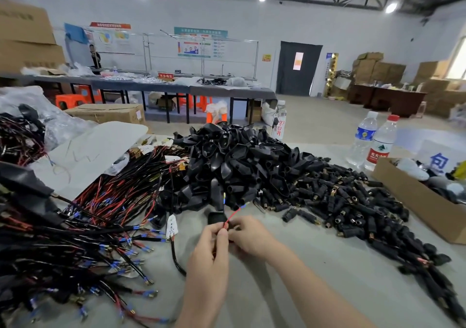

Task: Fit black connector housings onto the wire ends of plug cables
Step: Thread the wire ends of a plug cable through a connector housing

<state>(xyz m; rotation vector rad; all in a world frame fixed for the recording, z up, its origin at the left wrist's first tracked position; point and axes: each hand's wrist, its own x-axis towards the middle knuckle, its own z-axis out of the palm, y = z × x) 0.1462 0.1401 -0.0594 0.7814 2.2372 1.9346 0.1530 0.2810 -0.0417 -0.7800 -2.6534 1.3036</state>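
Left grip [209, 248], right grip [251, 236] on wire [233, 214]; housing [216, 218] perhaps half-hidden

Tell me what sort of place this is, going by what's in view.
Probably a factory assembly workshop: a heap of black connector housings and bundles of wire cables cover the worktable, with stacked cardboard cartons by the far wall.

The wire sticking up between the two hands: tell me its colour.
The wire is red, with a blue sleeve at its tip; head view.
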